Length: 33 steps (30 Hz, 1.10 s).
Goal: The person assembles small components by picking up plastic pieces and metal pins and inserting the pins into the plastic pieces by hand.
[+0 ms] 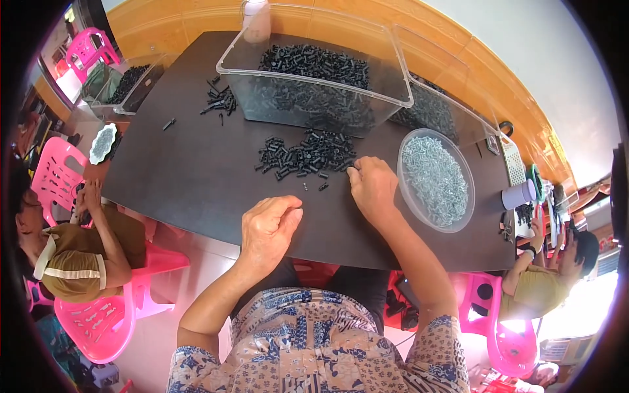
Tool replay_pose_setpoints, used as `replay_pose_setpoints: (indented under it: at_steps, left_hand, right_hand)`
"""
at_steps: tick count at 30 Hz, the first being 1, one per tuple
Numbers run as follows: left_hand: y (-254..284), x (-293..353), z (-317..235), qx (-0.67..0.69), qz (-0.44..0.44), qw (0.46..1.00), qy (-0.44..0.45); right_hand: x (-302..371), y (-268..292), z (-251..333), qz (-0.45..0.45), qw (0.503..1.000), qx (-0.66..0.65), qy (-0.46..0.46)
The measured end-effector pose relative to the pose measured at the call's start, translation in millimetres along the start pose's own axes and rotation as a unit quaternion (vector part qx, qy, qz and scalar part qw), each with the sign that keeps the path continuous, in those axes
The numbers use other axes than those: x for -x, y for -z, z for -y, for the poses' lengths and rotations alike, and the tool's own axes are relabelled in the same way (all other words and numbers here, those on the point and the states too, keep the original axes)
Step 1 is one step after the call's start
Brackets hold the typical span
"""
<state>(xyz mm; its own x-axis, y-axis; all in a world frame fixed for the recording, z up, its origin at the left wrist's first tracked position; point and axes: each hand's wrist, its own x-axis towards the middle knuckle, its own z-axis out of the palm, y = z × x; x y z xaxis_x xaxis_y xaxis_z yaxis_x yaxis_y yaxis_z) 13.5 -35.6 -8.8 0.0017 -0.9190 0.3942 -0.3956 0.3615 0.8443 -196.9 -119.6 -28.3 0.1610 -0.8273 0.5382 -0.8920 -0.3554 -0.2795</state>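
My left hand point(270, 226) is held over the near edge of the dark table point(177, 177), its fingers curled in and the thumb against them; whatever it may hold is hidden. At the right end of a loose pile of small black plastic parts point(304, 154), my right hand point(375, 188) has its bent fingertips closed next to the outermost pieces. I cannot make out what is between them. A small silvery screw point(305, 187) and a single black part point(323, 187) lie in front of the pile. To the right of my right hand, a round clear tub point(472, 190) holds many silvery screws.
A large clear bin point(314, 108) of black parts stands behind the pile, a second clear bin point(452, 124) beside it. More black parts point(220, 99) lie at left. A lilac cup point(519, 195) stands far right. Seated people point(92, 255) work at both sides on pink chairs point(98, 327).
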Motion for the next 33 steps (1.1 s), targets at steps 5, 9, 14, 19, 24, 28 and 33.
replay_pose_setpoints:
  at_steps: [5, 9, 14, 19, 24, 28, 33]
  left_hand:
    - [1.7, -0.4, 2.8, -0.009, 0.001, 1.0, -0.013]
    - [1.6, 1.9, 7.9, -0.003, 0.017, 1.0, -0.005]
    - [0.0, 4.7, 11.1, 0.036, 0.013, 0.999, 0.024]
    - [-0.3, 4.7, 11.8, 0.05, 0.005, 0.998, 0.04]
    - [0.9, 4.9, 17.6, 0.032, 0.016, 0.999, 0.009]
    - [0.6, 4.7, 18.1, 0.037, 0.015, 0.999, 0.015]
    - [-1.0, 4.1, 17.2, 0.048, 0.008, 0.999, 0.024]
  right_hand:
    - [0.4, 2.4, 1.3, -0.004, 1.0, -0.011, -0.006]
    - [-1.3, 4.6, 2.6, -0.044, 0.997, -0.036, 0.05]
    - [-8.4, 2.2, -2.7, -0.046, 0.996, 0.0, 0.074]
    - [-16.8, 5.0, -1.6, 0.026, 0.998, 0.016, 0.056]
    - [-19.8, 4.2, -2.7, 0.057, 0.995, 0.028, 0.071]
    - [-17.7, 3.2, -0.8, 0.024, 0.997, 0.012, 0.072]
    - [-15.2, 2.4, -0.9, -0.054, 0.994, -0.029, 0.093]
